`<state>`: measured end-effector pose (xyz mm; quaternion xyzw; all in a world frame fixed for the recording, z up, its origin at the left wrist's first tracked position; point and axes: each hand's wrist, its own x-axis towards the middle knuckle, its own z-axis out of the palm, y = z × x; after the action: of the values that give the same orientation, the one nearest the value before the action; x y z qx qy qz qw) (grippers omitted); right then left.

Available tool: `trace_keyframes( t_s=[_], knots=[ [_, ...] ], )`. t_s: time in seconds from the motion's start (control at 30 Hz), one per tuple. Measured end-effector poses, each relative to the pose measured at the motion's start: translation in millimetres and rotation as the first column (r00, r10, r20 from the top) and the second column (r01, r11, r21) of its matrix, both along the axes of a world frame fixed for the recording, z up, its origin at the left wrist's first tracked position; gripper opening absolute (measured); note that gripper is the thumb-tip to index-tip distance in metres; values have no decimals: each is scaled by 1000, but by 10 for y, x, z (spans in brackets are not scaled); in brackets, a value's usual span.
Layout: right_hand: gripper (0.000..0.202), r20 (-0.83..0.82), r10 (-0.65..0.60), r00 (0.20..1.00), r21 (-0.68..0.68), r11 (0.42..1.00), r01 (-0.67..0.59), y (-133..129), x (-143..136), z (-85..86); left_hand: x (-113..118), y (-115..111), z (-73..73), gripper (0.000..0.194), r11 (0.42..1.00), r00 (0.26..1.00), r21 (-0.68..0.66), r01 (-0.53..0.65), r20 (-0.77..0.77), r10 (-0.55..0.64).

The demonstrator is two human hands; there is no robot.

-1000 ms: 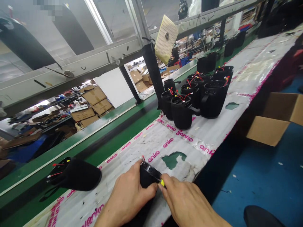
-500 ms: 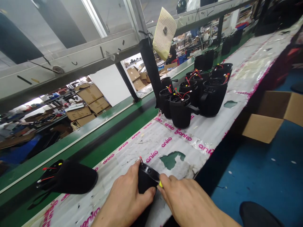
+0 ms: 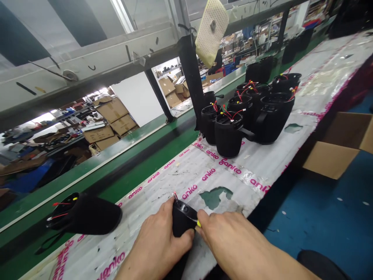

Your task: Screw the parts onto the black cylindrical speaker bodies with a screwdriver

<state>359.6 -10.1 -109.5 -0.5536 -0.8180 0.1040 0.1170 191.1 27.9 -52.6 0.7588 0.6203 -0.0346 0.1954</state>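
Note:
In the head view, my left hand is wrapped around a black speaker housing, which has a glossy rim with small round holes. A red wire end sticks up beside my left fingertips. My right hand is closed at the rim's right side, pinching a small yellow-ended tool; most of it is hidden in the fingers, so its exact kind is unclear. Left of my hands, another black speaker housing lies on its side, with red wires at its open end and a strap.
Several black housings with red wires stand farther along the foam-covered bench. A green conveyor belt runs along the left. An open cardboard box stands at right, beside the bench. A metal frame post rises behind.
The view has shifted slightly, so the bench items sit a little farther right. Both hands keep the same hold on the housing and the yellow-ended tool.

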Motion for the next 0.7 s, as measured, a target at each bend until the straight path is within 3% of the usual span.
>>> trace_keyframes(
  t_s=[0.1, 0.2, 0.3, 0.37, 0.53, 0.7],
  knots=[
    [9, -104, -9, 995, 33, 999, 13, 9, -12, -79, -51, 16, 7, 72, 1000, 999, 15, 24, 45, -24],
    [10, -281, -21, 960, 7, 1000, 24, 23, -2, -121, -92, 36, 49, 69, 999, 994, -1, 39, 99, -39],
    [19, -539, -103, 836, -4, 993, 120, 16, 26, -147, -109, 34, 83, 67, 998, 991, -26, 53, 128, -50],
    [23, -605, -146, 783, -12, 985, 174, -5, 51, -143, -105, 13, 87, 67, 999, 993, -8, 37, 114, -36],
    [12, -397, -75, 915, 13, 996, 87, -94, 77, -77, -70, -41, 73, 69, 999, 996, 30, 28, 82, -31],
    [12, -300, -94, 949, 34, 993, 109, -137, 17, -76, -44, -60, 53, 71, 999, 999, 43, 16, 50, -18]
  ],
)
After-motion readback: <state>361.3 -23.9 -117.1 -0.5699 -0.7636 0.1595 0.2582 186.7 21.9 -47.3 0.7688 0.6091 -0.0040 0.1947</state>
